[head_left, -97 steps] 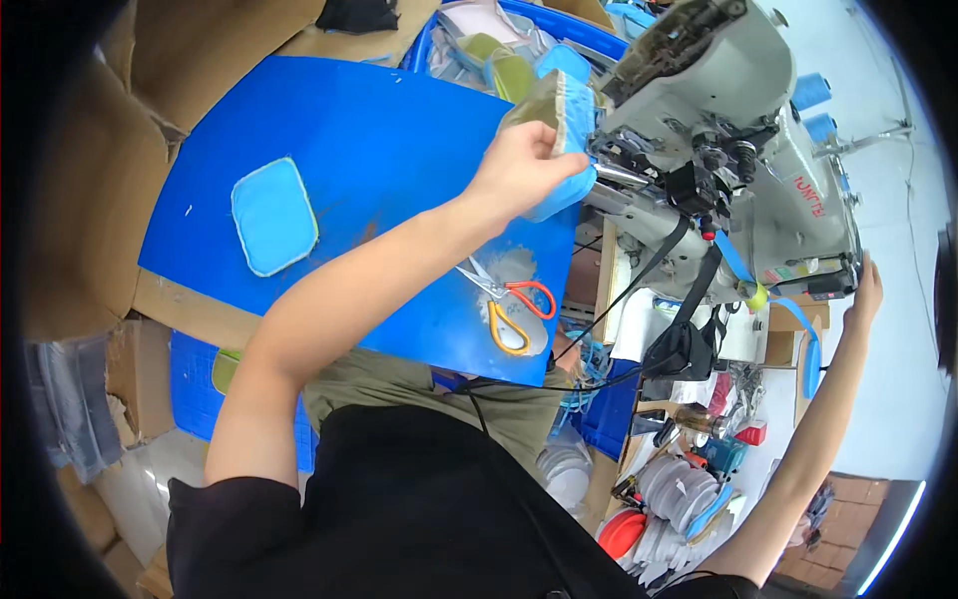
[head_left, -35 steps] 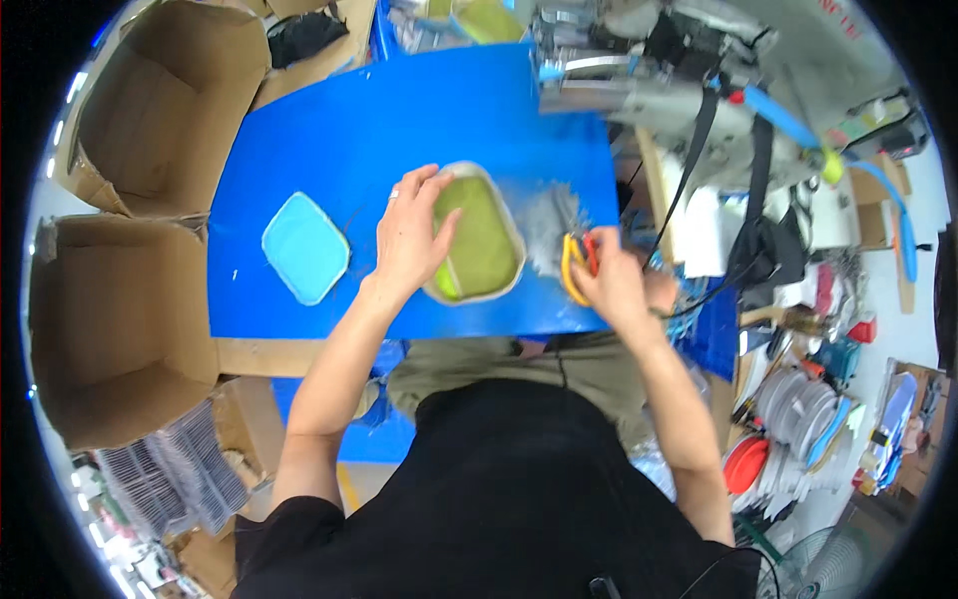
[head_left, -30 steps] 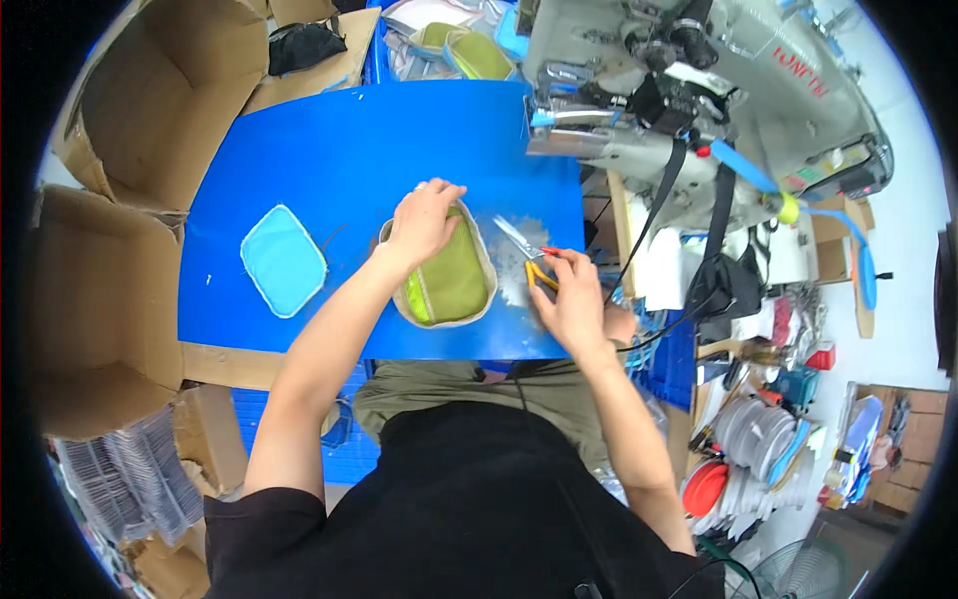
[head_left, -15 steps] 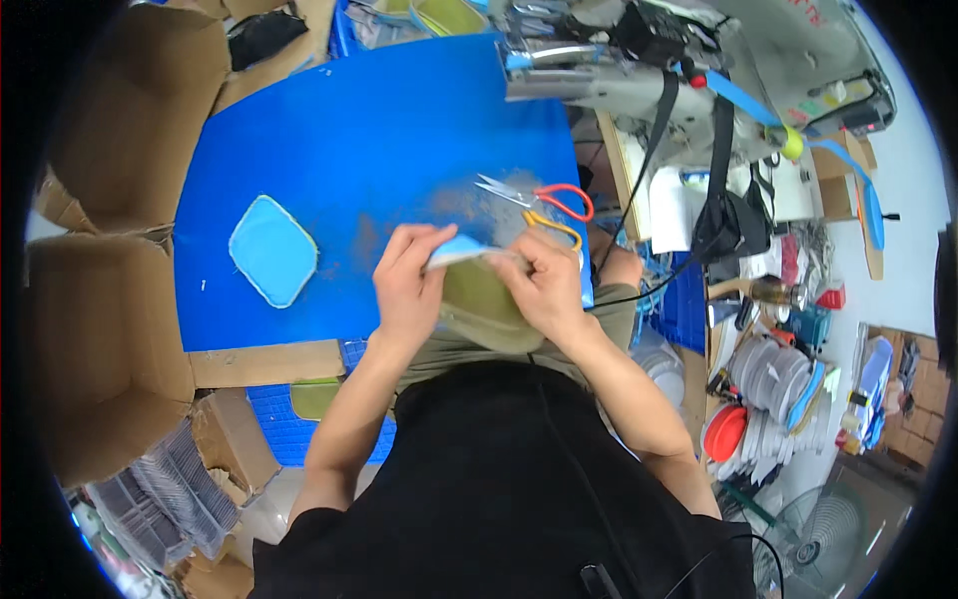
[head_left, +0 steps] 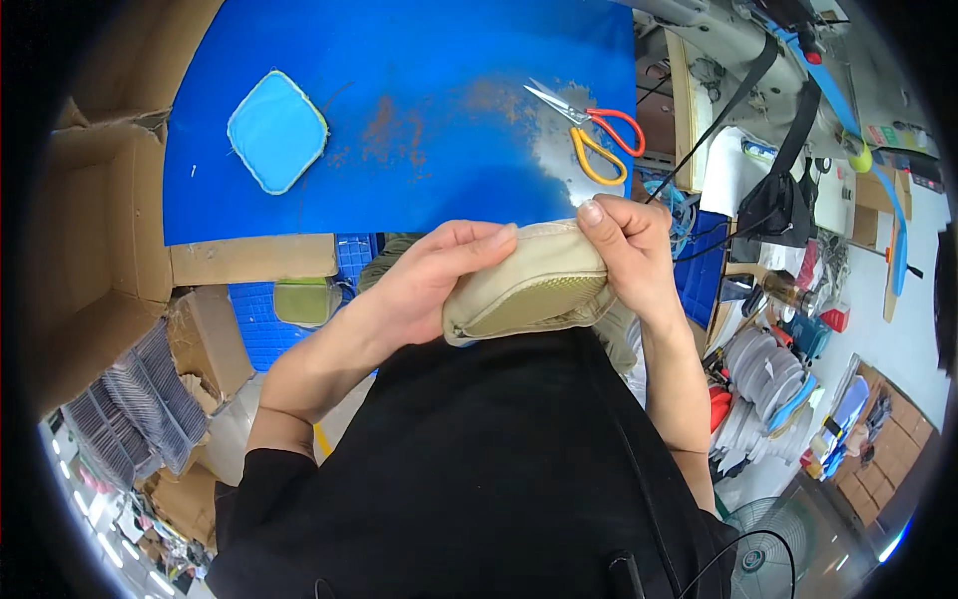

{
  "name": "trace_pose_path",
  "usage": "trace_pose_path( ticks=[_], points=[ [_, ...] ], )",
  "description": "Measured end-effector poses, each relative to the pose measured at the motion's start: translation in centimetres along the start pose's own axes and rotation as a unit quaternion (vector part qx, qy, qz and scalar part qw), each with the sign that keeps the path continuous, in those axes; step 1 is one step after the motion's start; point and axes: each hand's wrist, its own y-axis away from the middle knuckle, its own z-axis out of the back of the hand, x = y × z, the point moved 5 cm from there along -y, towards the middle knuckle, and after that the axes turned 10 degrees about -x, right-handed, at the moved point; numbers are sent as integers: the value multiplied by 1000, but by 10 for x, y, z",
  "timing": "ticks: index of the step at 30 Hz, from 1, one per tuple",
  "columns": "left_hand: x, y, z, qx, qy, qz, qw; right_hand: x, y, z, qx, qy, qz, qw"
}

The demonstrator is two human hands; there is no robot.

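Note:
A beige fabric pouch with an olive mesh panel is held up in front of my body, over the table's near edge. My left hand grips its left end, thumb on top. My right hand pinches the right end, thumb pressed on the upper edge. The fingers behind the pouch are partly hidden. Beyond my right hand lies a pair of scissors with one red and one orange handle, blades apart. A light blue, diamond-shaped padded piece lies at the table's left.
The blue table has brown stains and a worn patch near the scissors. Cardboard boxes stand along the left. An olive pouch rests on blue material below the table edge. Machine parts and hanging black straps crowd the right.
The pouch has been turned and brought nearer my body; its mesh side now shows and the light blue part is mostly out of sight. The head view has shifted, and both hands keep hold.

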Motion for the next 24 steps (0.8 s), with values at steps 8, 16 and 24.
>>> trace_pose_path(
  ticks=[8, 16, 24],
  points=[
    [-21, -5, -17, -5, 26, -1, 1000, -14, -12, -8, 25, -117, -89, 989],
    [-43, -5, -11, -16, -179, -143, 973, -52, -29, -4, -39, -207, -168, 963],
    [-32, 3, 16, 12, -23, -128, 991, -70, -30, -5, -143, -296, -147, 933]
  ],
)
